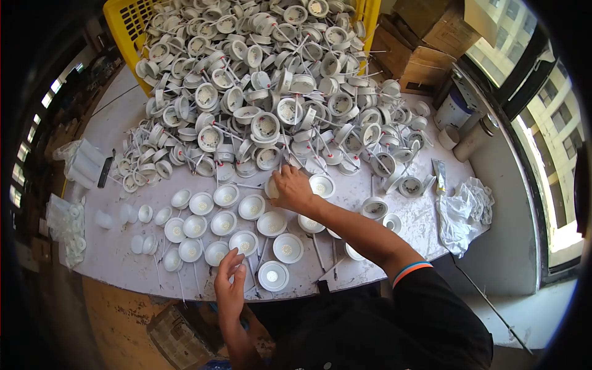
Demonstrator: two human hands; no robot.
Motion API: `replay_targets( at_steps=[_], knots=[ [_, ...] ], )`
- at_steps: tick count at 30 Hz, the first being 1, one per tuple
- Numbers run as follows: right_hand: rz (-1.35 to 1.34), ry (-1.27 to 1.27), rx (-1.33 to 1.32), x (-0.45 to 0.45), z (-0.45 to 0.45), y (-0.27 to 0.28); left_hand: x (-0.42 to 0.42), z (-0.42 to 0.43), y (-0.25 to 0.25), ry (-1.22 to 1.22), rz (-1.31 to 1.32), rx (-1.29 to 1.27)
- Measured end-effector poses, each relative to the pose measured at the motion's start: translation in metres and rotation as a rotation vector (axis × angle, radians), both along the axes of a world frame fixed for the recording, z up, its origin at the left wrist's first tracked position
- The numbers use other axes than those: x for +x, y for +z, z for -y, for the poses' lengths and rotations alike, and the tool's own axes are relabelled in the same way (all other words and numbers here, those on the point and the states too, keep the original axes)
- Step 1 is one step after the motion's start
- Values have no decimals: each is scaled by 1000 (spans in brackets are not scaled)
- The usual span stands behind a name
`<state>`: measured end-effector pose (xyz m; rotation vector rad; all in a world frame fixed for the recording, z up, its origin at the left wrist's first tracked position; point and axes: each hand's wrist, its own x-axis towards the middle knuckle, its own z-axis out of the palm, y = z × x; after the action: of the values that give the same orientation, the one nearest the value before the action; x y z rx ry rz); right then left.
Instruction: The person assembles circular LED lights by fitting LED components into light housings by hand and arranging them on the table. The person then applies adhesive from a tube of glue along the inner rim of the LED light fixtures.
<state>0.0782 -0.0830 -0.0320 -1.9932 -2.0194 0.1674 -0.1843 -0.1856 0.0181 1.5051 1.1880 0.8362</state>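
Note:
My right hand (292, 189) reaches to the front edge of a big heap of white round LED downlights (265, 126). Its fingers are bent together, and what they hold, if anything, is hidden. Beneath it a white downlight (270, 187) shows only in part. My left hand (230, 283) hovers at the table's front edge, thumb and fingers apart, nothing in it. Nearest to it is a face-up downlight (244, 243) in the loose rows. Another downlight (273, 275) with a brighter centre lies to its right. Several have cables trailing toward me.
A yellow crate (126, 43) behind the table holds more downlights. Left are clear plastic bags (66, 228) and a black tool (106, 172). Right are a crumpled white bag (462, 213), a tube (439, 177), a flask (475, 139) and cardboard boxes (419, 61) by the window.

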Motion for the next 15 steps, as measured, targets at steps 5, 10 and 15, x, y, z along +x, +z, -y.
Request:
replay_targets(
  at_steps=[5, 10, 15],
  knots=[
    [4, -29, 9, 2, -1, -7, 2, 2, -6, -57, 8, -26],
    [-10, -50, 70, 8, 8, -18, 9, 0, -5, -79, -50, -2],
    [-154, 4, 270, 24, 55, 25, 20, 1, -3, -101, -61, -4]
  ],
)
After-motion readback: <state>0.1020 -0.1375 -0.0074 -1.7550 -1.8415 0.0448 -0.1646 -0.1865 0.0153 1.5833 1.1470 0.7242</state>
